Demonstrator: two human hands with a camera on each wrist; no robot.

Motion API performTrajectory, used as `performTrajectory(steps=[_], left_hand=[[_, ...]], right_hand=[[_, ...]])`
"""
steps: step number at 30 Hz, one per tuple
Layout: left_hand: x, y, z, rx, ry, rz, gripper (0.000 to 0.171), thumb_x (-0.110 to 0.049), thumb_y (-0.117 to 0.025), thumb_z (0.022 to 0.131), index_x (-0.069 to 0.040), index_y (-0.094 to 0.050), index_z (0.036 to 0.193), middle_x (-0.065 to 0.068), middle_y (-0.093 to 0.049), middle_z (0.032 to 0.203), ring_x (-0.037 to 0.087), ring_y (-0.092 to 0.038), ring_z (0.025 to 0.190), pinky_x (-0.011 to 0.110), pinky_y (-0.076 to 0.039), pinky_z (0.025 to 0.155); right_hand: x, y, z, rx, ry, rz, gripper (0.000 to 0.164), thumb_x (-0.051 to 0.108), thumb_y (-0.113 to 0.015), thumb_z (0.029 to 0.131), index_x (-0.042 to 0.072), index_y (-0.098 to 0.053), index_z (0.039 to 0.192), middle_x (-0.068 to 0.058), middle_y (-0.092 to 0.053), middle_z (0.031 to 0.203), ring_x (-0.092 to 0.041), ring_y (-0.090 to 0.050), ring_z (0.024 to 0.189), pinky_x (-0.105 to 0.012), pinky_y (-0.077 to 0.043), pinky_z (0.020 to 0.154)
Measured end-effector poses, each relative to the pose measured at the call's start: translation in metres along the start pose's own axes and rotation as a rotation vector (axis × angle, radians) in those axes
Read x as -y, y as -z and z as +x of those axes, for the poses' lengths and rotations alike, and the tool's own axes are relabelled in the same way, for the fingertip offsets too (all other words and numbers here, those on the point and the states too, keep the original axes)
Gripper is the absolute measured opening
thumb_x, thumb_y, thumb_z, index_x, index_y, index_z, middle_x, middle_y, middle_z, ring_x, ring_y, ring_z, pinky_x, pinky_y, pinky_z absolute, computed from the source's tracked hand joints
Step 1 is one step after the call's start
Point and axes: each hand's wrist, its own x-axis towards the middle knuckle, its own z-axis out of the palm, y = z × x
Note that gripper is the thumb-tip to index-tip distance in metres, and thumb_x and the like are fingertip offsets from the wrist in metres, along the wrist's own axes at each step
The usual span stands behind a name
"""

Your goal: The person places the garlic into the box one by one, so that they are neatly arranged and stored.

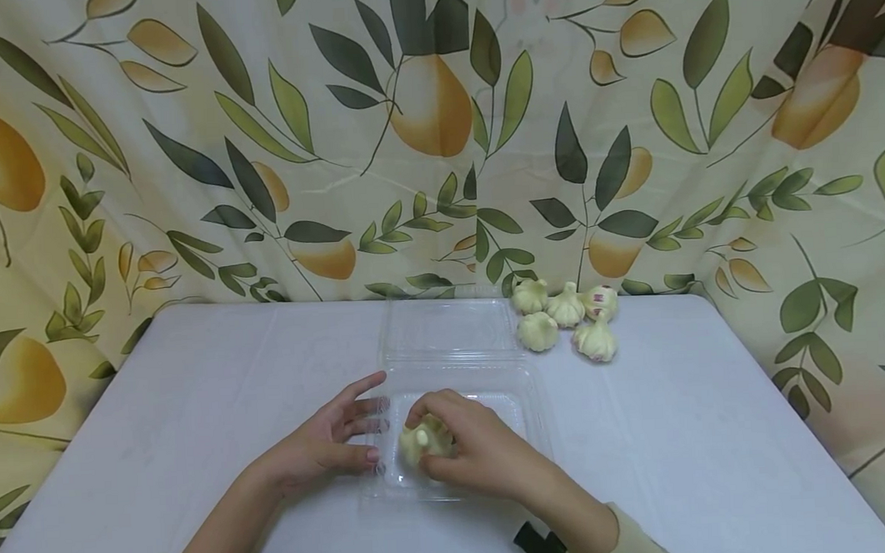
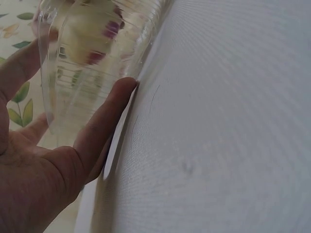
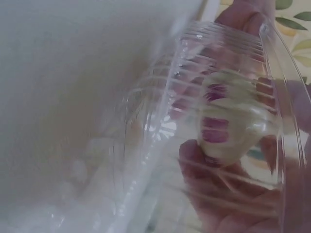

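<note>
A clear plastic clamshell box [image 1: 529, 389] lies unfolded on the table, its lid [image 1: 449, 330] tipped back toward the wall. My right hand [image 1: 481, 446] reaches into the base and grips a pale garlic bulb [image 1: 419, 440] near its left side. Through the ribbed plastic, the right wrist view shows purple marks on this bulb [image 3: 233, 111] between thumb and fingers. My left hand [image 1: 323, 441] is at the box's left wall, fingers extended and spread. In the left wrist view, the left thumb [image 2: 107, 116] rests low along the clear wall.
Several garlic bulbs [image 1: 566, 306] sit grouped at the back, right of the lid. A white cloth covers the table [image 1: 683, 431]. Behind it hangs a curtain [image 1: 438, 185] printed with fruit and leaves. Black straps [image 1: 539, 545] show near the wrists.
</note>
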Motion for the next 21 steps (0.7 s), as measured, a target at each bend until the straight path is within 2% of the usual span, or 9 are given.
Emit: performTrajectory(steps=[9,17,21], left_hand=[[0.0,0.0,0.0,-0.007,0.011,0.007,0.097,-0.005,-0.075,0.085,-0.027,-0.017,0.16,0.022,-0.023,0.158,0.038,-0.036,0.139,0.041,-0.054,0.092],[0.002,0.002,-0.001,0.023,-0.014,-0.009,0.099,-0.002,-0.074,0.085,-0.026,-0.014,0.161,0.024,-0.021,0.158,0.037,-0.037,0.138,0.041,-0.054,0.093],[0.002,0.003,-0.001,0.026,-0.022,-0.014,0.101,-0.002,-0.075,0.085,-0.027,-0.012,0.161,0.024,-0.02,0.159,0.039,-0.036,0.14,0.042,-0.054,0.092]], right_hand=[[-0.002,-0.007,0.006,0.027,0.018,-0.004,0.036,0.018,-0.077,0.08,0.024,-0.06,0.111,0.013,-0.062,0.107,-0.009,-0.055,0.087,-0.027,-0.046,0.077],[-0.004,-0.013,0.007,0.063,0.016,0.019,0.034,0.018,-0.077,0.081,0.024,-0.061,0.11,0.015,-0.063,0.097,-0.009,-0.055,0.077,-0.023,-0.045,0.07],[-0.005,-0.015,0.006,0.078,0.006,0.04,0.033,0.02,-0.077,0.082,0.026,-0.061,0.11,0.012,-0.062,0.106,-0.01,-0.056,0.081,-0.022,-0.048,0.07]])
